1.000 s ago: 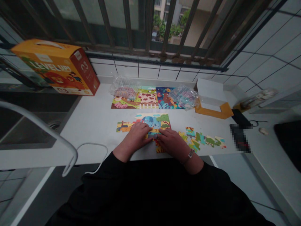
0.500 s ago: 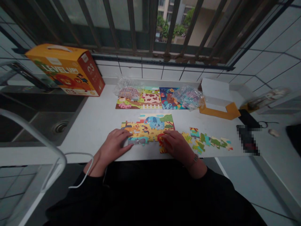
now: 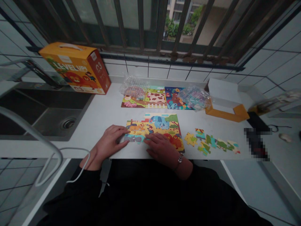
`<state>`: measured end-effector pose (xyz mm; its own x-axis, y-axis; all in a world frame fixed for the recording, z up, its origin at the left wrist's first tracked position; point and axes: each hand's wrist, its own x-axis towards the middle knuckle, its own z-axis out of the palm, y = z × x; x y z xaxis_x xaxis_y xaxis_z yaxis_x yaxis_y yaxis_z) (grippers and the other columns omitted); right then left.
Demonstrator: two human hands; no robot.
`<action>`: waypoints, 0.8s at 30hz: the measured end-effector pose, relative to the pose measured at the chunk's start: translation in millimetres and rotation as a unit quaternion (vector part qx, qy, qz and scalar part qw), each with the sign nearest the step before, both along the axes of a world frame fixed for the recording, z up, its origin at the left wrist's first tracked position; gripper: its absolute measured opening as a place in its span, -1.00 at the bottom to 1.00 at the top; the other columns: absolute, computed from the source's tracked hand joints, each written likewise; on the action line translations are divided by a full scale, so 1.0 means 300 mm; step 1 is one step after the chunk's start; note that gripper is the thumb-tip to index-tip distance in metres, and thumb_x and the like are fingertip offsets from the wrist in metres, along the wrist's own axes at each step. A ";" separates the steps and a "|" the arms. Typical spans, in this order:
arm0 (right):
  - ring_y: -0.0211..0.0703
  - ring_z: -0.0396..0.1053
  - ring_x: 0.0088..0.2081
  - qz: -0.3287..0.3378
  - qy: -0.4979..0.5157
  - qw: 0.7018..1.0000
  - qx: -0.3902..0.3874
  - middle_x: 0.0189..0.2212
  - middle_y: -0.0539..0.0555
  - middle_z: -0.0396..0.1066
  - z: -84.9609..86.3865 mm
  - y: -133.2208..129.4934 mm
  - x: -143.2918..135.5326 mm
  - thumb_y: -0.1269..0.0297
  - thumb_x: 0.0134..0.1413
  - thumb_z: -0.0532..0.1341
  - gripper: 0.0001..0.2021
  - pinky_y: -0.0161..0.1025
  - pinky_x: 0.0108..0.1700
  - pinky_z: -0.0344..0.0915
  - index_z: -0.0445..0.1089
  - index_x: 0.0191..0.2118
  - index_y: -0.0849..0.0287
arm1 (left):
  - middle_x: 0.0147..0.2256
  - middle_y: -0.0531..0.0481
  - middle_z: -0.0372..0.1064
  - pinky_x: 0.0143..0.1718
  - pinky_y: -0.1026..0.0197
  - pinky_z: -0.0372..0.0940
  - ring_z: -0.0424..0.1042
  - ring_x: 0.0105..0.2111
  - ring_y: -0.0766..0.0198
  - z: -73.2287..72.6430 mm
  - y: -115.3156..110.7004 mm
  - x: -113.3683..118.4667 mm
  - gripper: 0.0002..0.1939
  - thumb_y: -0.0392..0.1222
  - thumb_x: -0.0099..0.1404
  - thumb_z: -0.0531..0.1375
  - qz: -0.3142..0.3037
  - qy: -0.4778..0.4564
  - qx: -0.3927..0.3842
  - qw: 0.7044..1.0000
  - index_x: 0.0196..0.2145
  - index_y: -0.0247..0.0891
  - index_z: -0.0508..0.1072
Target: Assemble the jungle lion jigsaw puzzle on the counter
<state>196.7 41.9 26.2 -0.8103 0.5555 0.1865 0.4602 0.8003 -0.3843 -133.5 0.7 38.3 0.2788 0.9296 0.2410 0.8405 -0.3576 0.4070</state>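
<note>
We locate the partly assembled jigsaw puzzle (image 3: 160, 122) flat near the front edge of the white table (image 3: 103, 121). Its pictures include blue elephants, a leopard, a hippo and red lions.

We place the left hand (image 3: 110, 142) at the puzzle's left edge, fingers extended and the thumb spread apart from them, fingertips at the leopard and hippo sections. We lay the right hand (image 3: 162, 148) over the lower middle edge, its fingers close together and pointing left; we cannot tell whether it pinches a piece. A bracelet (image 3: 180, 157) encircles the right wrist.

To the right of the puzzle, we find a yellow piece (image 3: 190, 139) and several green pieces (image 3: 222, 144). Behind it lie a cow picture panel (image 3: 156, 98) and a dark blue panel (image 3: 172, 102), each partly covered by a clear plastic bag. We note an open box (image 3: 238, 113) at right rear and an orange carton (image 3: 75, 69) upright beside the sink (image 3: 80, 114).
</note>
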 end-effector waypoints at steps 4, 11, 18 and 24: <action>0.19 0.40 0.38 -0.003 -0.013 1.000 -0.003 0.42 0.29 0.42 -0.004 0.008 -0.031 0.23 0.46 0.35 -0.59 0.22 0.49 0.30 0.49 0.33 0.11 | 0.10 -0.12 0.61 0.22 -0.18 0.40 0.55 0.10 -0.04 -0.007 0.004 -0.005 -0.64 0.03 0.47 0.35 0.000 0.000 0.007 1.000 0.14 -0.09 0.60; 0.16 0.40 0.39 -0.004 -0.015 1.000 -0.003 0.41 0.25 0.45 -0.008 0.020 -0.038 0.25 0.48 0.33 -0.62 0.23 0.50 0.29 0.48 0.32 0.07 | 0.13 -0.14 0.60 0.22 -0.18 0.41 0.54 0.12 -0.06 -0.012 0.002 -0.016 -0.66 0.08 0.49 0.33 0.006 0.011 -0.011 1.000 0.10 -0.08 0.63; 0.24 0.37 0.41 -0.010 -0.036 0.999 0.019 0.41 0.20 0.46 -0.005 0.007 -0.049 0.29 0.49 0.31 -0.64 0.30 0.48 0.30 0.50 0.31 0.07 | 0.22 -0.26 0.57 0.27 -0.29 0.41 0.55 0.18 -0.15 -0.008 -0.010 0.047 -0.61 0.11 0.56 0.25 0.002 0.047 0.006 0.999 0.13 -0.18 0.64; 0.25 0.34 0.43 -0.030 -0.040 0.998 0.045 0.45 0.27 0.39 0.026 -0.028 -0.049 0.27 0.47 0.33 -0.62 0.24 0.49 0.29 0.49 0.32 0.14 | 0.14 -0.32 0.64 0.22 -0.24 0.51 0.60 0.16 -0.17 -0.040 -0.013 0.108 -0.58 0.09 0.61 0.18 0.006 0.015 0.008 1.000 0.13 -0.25 0.64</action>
<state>182.0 33.4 34.1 -0.7903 0.5876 0.1739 0.5349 0.8000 -0.2718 -100.9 -3.2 26.2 0.2748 0.9293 0.2466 0.8568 -0.3531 0.3758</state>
